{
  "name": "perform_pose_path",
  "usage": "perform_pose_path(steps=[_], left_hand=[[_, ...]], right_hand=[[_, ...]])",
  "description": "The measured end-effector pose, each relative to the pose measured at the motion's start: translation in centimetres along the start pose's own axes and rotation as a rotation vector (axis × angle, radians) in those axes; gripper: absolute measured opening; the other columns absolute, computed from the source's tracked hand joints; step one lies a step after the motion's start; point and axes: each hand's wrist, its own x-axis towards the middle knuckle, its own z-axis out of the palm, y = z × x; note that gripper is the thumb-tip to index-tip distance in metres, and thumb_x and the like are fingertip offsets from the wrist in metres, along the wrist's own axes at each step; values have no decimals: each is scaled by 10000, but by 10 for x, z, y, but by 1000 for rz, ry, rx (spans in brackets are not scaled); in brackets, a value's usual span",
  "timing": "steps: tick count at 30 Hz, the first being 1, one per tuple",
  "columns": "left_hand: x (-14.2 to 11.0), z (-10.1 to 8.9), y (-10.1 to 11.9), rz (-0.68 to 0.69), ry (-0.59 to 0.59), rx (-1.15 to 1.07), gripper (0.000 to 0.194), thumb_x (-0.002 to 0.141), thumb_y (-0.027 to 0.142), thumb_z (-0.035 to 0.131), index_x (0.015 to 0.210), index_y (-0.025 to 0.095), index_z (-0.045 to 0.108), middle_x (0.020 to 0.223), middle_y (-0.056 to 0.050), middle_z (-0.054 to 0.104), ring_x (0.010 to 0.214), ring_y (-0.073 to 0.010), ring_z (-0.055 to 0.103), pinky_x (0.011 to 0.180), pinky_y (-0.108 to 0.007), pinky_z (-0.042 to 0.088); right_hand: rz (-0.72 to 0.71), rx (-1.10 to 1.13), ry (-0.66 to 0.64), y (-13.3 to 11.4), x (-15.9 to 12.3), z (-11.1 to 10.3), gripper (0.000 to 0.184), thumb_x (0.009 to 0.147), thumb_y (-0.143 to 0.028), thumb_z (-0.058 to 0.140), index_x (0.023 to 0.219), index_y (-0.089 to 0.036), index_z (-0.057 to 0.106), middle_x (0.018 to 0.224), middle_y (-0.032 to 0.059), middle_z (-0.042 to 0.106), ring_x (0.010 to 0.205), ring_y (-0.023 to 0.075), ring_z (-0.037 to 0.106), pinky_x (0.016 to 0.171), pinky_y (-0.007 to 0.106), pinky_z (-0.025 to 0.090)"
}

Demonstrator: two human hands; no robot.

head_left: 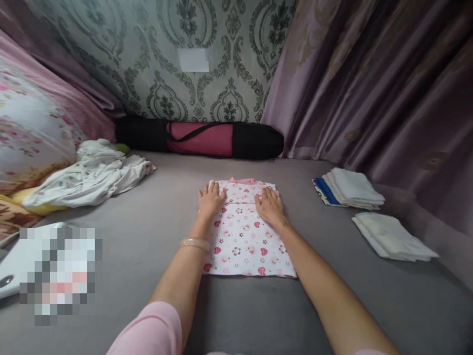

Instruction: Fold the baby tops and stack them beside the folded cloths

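Observation:
A white baby shirt (242, 236) printed with pink hearts and flowers lies flat on the grey bed sheet (162, 197), straight in front of me. Its sides are tucked into a neat rectangle, and a pink edge shows at the far end. My left hand (211, 198) rests palm down on its far left corner, fingers spread. On the far right corner my right hand (269, 204) presses flat, with its fingers stretched out. Neither hand grips the cloth.
Two stacks of folded cloths, a taller stack (351, 190) and a lower stack (393, 236), lie at right. A crumpled white cloth (99, 172) and floral pillow (33, 118) are at left. A black and pink long bag (199, 138) lines the wall.

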Motion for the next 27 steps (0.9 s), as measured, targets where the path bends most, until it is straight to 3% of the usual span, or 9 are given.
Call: perform_pose_path(steps=[4,9,13,15,21,27], left_hand=[[5,-6,-3,25,-75,11,661,947,523,198,1503,176,284,1583,-110,211,1453,-349,167,1139,-613,135],[13,-18,-8,76,-199,53,706,923,582,276,1503,180,269,1586,-144,172,1453,-373,141,1108,-655,135],[5,-26,-4,157,-116,94,637,964,507,230,1499,162,259,1594,-132,162,1474,-316,74,1132,-623,64],[-3,-26,-2,204,-125,107,595,977,468,231,1488,168,273,1586,-136,196,1472,-296,111,1139,-607,68],[-19,-23,-20,201,-175,62,557,980,425,259,1483,187,270,1589,-140,175,1464,-287,162,1143,-532,186],[-28,-21,-30,181,-150,2,573,974,387,254,1488,136,261,1578,-154,212,1446,-258,237,1163,-475,182]], right_hand=[[-47,34,-57,14,3,-10,559,994,-362,240,1438,-58,392,1525,136,352,1414,244,261,1134,380,191],[-61,141,-183,20,23,-29,508,982,-284,218,1402,-131,459,1501,114,400,1376,201,353,1110,344,260],[-27,103,-36,12,31,-29,598,984,-352,184,1490,-49,285,1579,149,212,1456,245,168,1165,412,127],[-12,53,-9,7,29,-20,638,978,-377,202,1486,5,260,1577,180,190,1461,267,132,1171,418,91],[21,-33,-90,5,25,2,657,970,-369,230,1481,43,247,1554,206,242,1447,284,175,1167,391,97],[36,38,-133,6,30,-14,642,982,-403,179,1495,-27,262,1565,186,225,1454,263,168,1161,416,132]])
